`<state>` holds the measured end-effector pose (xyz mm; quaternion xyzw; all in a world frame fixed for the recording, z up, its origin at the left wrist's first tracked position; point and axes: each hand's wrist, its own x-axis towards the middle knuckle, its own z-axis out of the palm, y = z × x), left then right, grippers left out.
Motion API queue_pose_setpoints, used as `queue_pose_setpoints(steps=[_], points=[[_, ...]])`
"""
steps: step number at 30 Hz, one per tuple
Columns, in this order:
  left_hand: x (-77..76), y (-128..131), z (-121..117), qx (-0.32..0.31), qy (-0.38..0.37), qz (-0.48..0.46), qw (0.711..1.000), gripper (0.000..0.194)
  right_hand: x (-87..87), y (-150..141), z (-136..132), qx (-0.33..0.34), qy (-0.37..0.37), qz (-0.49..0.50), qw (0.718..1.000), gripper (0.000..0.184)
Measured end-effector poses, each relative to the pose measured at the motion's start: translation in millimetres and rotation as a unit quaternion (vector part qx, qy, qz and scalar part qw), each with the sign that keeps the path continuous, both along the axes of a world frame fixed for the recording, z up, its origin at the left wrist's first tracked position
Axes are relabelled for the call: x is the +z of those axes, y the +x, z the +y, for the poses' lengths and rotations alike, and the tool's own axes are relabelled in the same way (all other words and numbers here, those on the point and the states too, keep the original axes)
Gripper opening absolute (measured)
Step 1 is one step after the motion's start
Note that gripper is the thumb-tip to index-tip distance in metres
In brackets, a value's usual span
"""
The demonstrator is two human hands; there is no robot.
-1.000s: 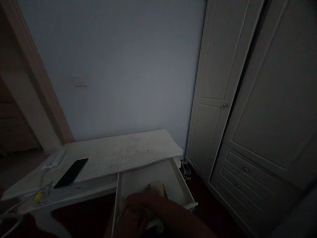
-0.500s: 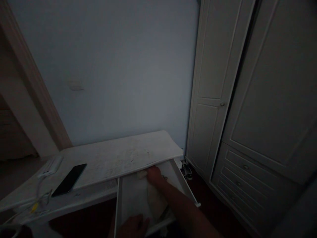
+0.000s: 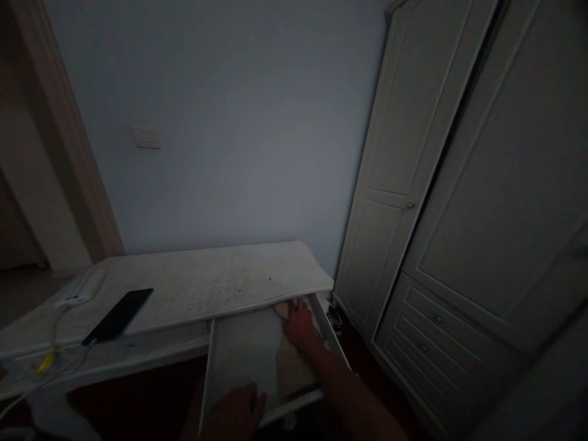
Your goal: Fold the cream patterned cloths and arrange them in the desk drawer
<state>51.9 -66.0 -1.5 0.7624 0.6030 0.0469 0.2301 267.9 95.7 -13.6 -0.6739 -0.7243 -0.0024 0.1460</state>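
Observation:
A shallow white drawer (image 3: 245, 343) is pulled out from under the white desk top. Inside its right side lies a limp beige thing (image 3: 291, 370), perhaps cloth or a soft bag; the dim light hides its exact kind. My right hand (image 3: 298, 324) reaches to the drawer's back right corner, its fingers bent onto the beige thing's far end. Small pale items beside that hand are too dark to name. Over the drawer's front edge, near its left corner, my left hand (image 3: 236, 411) grips with the fingertips on the inner side.
On the left of the desk (image 3: 193, 278) lie a black phone (image 3: 119, 315) with a cable and a white power strip (image 3: 81, 288). A yellow piece (image 3: 46, 362) is on the cable. A white wardrobe (image 3: 386, 245) stands at right, with shoes (image 3: 335, 320) on the floor beside the desk.
My right hand has shifted right and deeper into the drawer, and the beige thing's far end has moved right with it. My left hand stays at the drawer front. The view has turned slightly.

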Motion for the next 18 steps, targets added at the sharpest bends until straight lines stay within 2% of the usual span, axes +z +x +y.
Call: queue_pose_setpoints(steps=[3,7,12,15,18], points=[[1.4,3,0,0.008,0.006,-0.002,1.0,0.047,-3.5,-27,-7,0.036,-0.009,-0.012,0.999,0.061],[-5.4,3,-1,0.009,0.03,-0.008,0.999,0.048,-6.6,-80,-11,0.144,-0.021,-0.011,0.989,0.067],[-12.2,-2,-4,0.013,0.027,0.006,1.0,0.042,-11.5,-141,-16,0.312,-0.026,-0.01,0.95,0.063],[-13.0,-2,-5,0.014,0.036,0.008,0.999,0.043,-12.9,-142,-18,0.354,-0.021,-0.023,0.935,0.056],[-10.5,-1,-5,-0.001,0.05,-0.001,0.999,0.05,-13.4,-122,-19,0.434,-0.05,-0.053,0.898,0.053]])
